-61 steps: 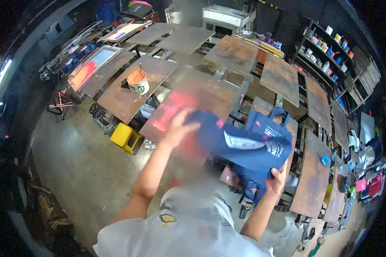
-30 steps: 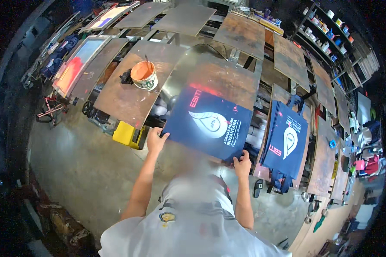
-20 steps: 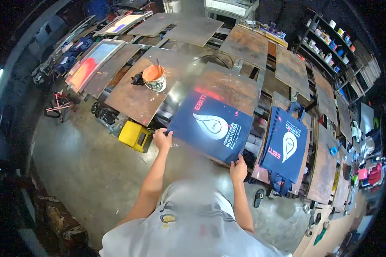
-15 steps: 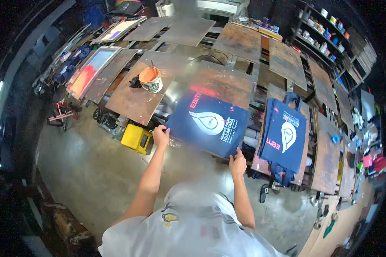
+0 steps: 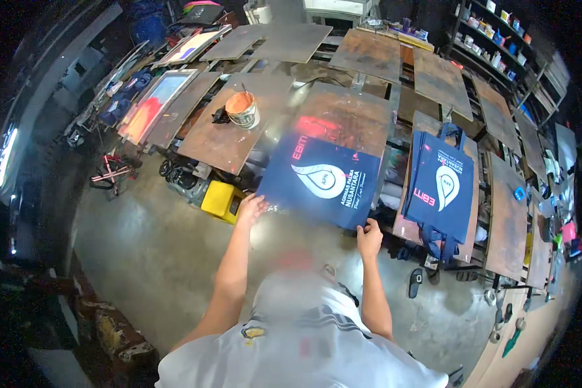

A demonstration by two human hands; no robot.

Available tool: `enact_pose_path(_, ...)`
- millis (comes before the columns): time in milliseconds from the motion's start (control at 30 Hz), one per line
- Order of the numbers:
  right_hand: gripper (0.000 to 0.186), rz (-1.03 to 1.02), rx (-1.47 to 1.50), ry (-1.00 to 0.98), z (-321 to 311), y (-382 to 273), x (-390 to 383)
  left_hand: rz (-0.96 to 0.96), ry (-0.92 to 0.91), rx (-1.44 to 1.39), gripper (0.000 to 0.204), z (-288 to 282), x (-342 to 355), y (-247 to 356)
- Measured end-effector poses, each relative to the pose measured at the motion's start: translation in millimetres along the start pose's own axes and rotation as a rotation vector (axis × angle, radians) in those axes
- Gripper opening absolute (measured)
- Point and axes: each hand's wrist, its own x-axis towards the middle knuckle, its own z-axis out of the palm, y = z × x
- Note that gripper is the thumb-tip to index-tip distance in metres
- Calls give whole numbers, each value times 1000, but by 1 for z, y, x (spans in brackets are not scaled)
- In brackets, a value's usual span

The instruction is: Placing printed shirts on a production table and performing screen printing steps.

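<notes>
A flat navy fabric bag [image 5: 284,174], printed with a white drop-shaped emblem and pink and white lettering, lies over the near part of a worn wooden board [image 5: 343,110]. No handles show on it. My left hand [image 5: 252,210] pinches its near left corner, and my right hand [image 5: 369,238] has the near right corner between thumb and fingers. To the right, a stack of similar navy tote bags [image 5: 462,169] with loop handles rests on another board [image 5: 407,227]. Pink stain marks the board just beyond the bag I hold.
A paint bucket [image 5: 251,119] with orange contents and a stick stands on the board to the left. Below it is a yellow container [image 5: 221,202]. Printing screens [image 5: 150,110] lie far left. Shelves of jars [image 5: 491,40] stand back right. A sandal [image 5: 415,283] lies on the floor.
The view has shifted slightly, moving the scene to the right in the picture. Both hands keep hold of the navy bag's near corners, and the bag stays on the board.
</notes>
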Motion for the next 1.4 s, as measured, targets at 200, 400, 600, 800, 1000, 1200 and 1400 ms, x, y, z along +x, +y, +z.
enact_pose_path(200, 27, 49, -54, -2, 6, 8, -11, 41, -138, 200, 30, 20, 16, 14)
enact_pose_path(400, 24, 42, -65, 68, 39, -19, 8, 317, -144, 441, 30, 30, 90, 44)
enact_pose_path(600, 27, 121, -253, 94, 76, -63, 39, 256, -82, 580, 13, -8, 120, 45)
enact_pose_path(800, 28, 186, -310, 176, 77, -51, 46, 43, -205, 503, 25, -23, 113, 41)
enact_pose_path(1000, 29, 241, -357, 240, 85, -58, 39, 34, -253, 497, 22, -33, 122, 39)
enact_pose_path(1200, 31, 286, -325, 233, 80, -55, 31, -27, -294, 552, 20, -29, 127, 48)
enact_pose_path(1400, 31, 241, -273, 164, 66, -45, 30, -11, -234, 545, 20, -22, 104, 52)
